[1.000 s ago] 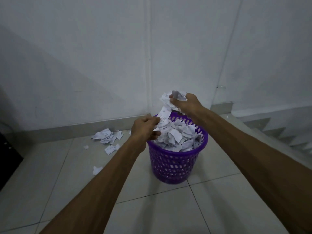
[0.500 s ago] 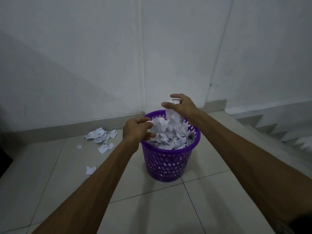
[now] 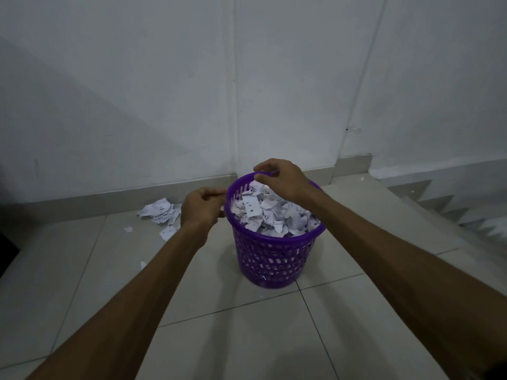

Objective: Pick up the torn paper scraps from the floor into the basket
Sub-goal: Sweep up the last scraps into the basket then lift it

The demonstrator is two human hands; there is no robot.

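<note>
A purple plastic basket stands on the tiled floor, filled to the rim with torn white paper scraps. My left hand is just left of the rim, fingers curled in, thumb tip at the rim, with no paper visible in it. My right hand hovers over the far side of the basket, fingers relaxed and bent downward, holding nothing. A pile of scraps lies on the floor by the wall, left of the basket. A few single pieces lie nearer to me.
White walls meet in a corner behind the basket, with a grey skirting along the floor. Steps go down at the right. A dark object sits at the left edge.
My right hand let its handful of scraps fall into the basket and now hovers empty, lower, over the far rim. My left hand drew back to the left rim.
</note>
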